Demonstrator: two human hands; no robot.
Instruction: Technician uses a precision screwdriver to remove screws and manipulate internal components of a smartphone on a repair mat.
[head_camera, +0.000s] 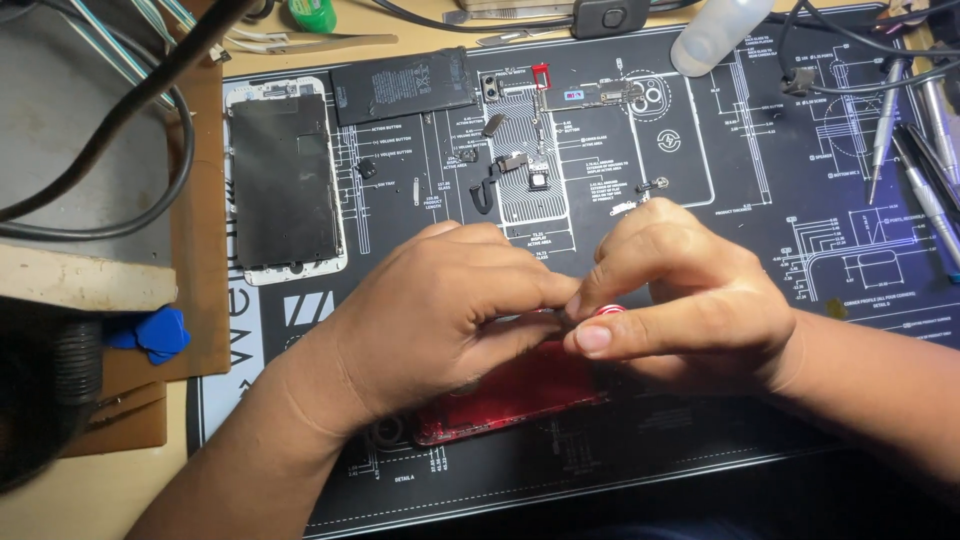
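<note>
A red phone housing (510, 395) lies on the black repair mat (760, 230), mostly hidden under both hands. My left hand (440, 310) rests over its upper left part, fingers curled and pinched toward the middle. My right hand (670, 295) meets it from the right, thumb and fingers pinched together over the housing's top edge. Something small and red-and-white (610, 310) shows between the fingertips; I cannot tell what it is.
A detached phone screen (285, 180) lies at the mat's left, a black battery (402, 85) beside it, small parts (520, 160) mid-mat. Screwdrivers (925, 170) lie at the right edge, a white bottle (715, 35) at the top. Blue picks (155, 335) and cables (120, 110) sit left.
</note>
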